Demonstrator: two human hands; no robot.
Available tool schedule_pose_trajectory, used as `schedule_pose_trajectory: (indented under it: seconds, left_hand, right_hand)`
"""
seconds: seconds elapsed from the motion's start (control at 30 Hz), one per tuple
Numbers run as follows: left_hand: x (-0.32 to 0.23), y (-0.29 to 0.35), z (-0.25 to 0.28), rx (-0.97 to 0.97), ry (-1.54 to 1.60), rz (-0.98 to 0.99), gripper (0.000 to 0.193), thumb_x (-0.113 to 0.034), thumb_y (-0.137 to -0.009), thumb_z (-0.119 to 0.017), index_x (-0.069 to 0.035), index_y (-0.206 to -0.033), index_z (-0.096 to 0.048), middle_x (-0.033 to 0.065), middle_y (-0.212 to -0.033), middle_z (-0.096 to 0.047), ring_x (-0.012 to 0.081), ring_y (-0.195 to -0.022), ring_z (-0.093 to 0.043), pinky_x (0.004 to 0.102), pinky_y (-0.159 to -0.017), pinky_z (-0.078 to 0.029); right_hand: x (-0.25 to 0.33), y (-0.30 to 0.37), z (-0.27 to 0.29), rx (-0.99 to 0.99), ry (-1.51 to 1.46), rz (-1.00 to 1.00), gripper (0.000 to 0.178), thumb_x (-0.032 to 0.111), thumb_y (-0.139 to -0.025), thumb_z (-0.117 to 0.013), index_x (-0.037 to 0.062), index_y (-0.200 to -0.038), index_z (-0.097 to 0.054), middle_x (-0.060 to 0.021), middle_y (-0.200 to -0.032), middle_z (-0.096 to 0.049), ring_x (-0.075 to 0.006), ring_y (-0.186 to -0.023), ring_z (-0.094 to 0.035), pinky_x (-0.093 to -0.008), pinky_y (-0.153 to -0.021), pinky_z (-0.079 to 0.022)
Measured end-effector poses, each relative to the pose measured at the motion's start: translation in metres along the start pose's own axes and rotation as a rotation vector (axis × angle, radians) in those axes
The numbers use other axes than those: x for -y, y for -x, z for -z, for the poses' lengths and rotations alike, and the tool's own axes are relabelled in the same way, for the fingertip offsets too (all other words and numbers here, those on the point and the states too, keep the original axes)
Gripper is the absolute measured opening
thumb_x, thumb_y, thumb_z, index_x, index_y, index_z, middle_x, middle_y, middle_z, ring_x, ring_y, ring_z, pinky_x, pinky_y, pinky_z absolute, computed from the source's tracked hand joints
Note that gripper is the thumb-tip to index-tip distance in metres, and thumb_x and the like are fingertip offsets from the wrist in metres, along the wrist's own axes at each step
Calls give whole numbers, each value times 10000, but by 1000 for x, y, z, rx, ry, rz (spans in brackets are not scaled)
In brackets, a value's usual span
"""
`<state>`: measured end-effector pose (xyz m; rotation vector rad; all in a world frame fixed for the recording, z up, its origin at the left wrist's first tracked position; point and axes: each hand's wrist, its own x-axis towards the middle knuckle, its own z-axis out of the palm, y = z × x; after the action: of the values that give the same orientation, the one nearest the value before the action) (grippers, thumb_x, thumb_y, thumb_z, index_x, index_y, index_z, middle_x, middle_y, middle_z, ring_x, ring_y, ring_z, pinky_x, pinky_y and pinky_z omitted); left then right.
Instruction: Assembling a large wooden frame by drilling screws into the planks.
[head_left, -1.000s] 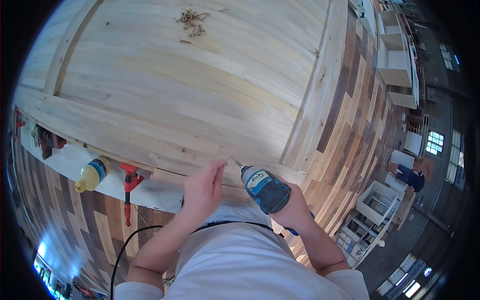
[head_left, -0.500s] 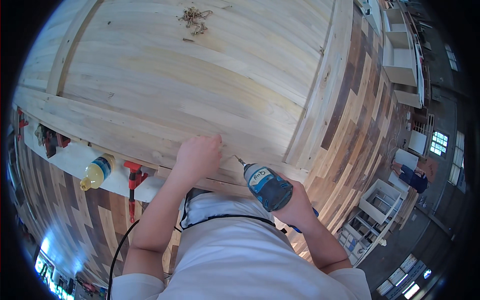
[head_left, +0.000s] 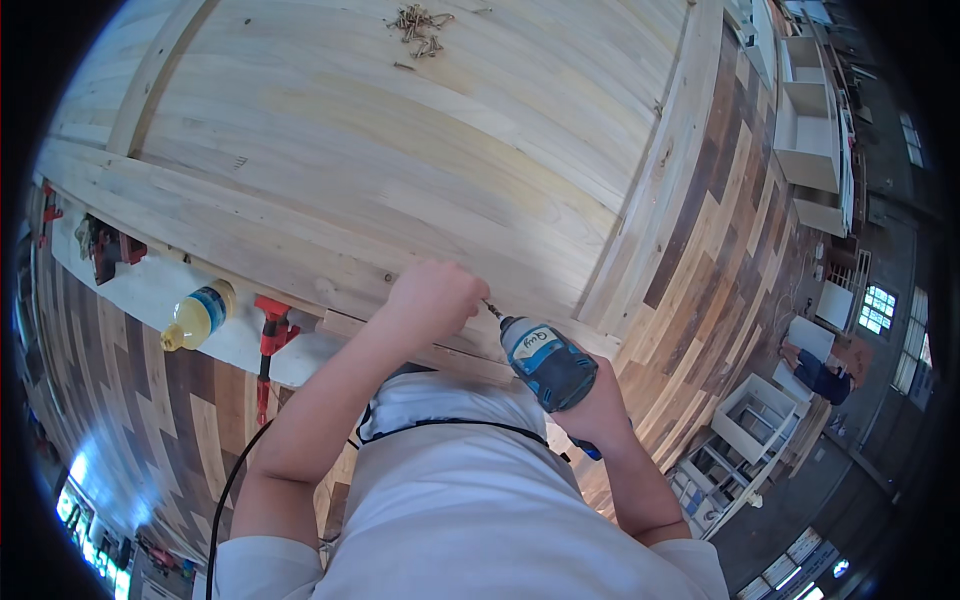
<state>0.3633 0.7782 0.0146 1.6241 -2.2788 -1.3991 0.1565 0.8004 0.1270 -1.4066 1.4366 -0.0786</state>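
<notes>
My right hand [head_left: 603, 408] is wrapped round a blue and black cordless driver [head_left: 548, 365], its bit pointing away and to the left. At the tip of the driver bit [head_left: 493, 308] are the closed fingertips of my left hand [head_left: 437, 296]. Whatever those fingers pinch is hidden or too small to name. Both hands are over the near rail of a large pale wooden panel [head_left: 380, 180]. Farther up the panel lies a loose pile of screws [head_left: 420, 28], with a single screw [head_left: 403, 66] just below it.
Left of me, a bottle of yellowish liquid [head_left: 200, 314] lies beside a red and black clamp [head_left: 270, 340] at the panel's edge. A black cord [head_left: 226, 490] runs past my left arm. White cabinet frames [head_left: 735, 440] and another person [head_left: 822, 374] are at the right.
My left hand has shifted right, bringing its fingertips to the driver's bit. The driver has moved slightly right and down. The whole view has shifted a little.
</notes>
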Motion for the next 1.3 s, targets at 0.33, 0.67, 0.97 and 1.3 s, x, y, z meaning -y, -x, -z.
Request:
schedule_pose_trajectory:
  seconds: [0.33,0.67,0.97,1.3]
  left_hand:
    - [8,12,-23,-304,36,-208,75,-202,-748,-628,-154,-780,-677,25,-754,-616,231,-743,-624,365,-619,-495]
    - [-21,41,-8,-628,676,-68,152,-156,-702,-649,-88,-838,-637,78,-731,-590,247,-692,-585,341,-600,-461]
    - [-84,37,-14,-1133,823,-359,105,-171,-598,-698,-111,-666,-646,28,-590,-412,205,-553,-388,317,-495,-317]
    - [-68,31,-29,-1276,991,-358,45,-130,-620,-631,-91,-642,-627,36,-586,-413,219,-545,-380,328,-493,-305]
  right_hand:
    - [11,8,-4,12,43,20,420,104,-644,-730,45,-1036,-589,-142,-838,-650,-271,-796,-649,-303,-707,-490]
    - [29,3,-8,37,142,-59,403,131,-648,-728,54,-1021,-596,-154,-828,-654,-318,-820,-642,-320,-701,-495]
    - [30,-10,-16,115,220,59,275,91,-690,-657,42,-951,-587,-135,-864,-635,-258,-822,-632,-319,-695,-479]
    - [31,-28,-21,187,276,101,216,57,-674,-662,9,-857,-558,-108,-771,-600,-169,-744,-599,-297,-656,-460]
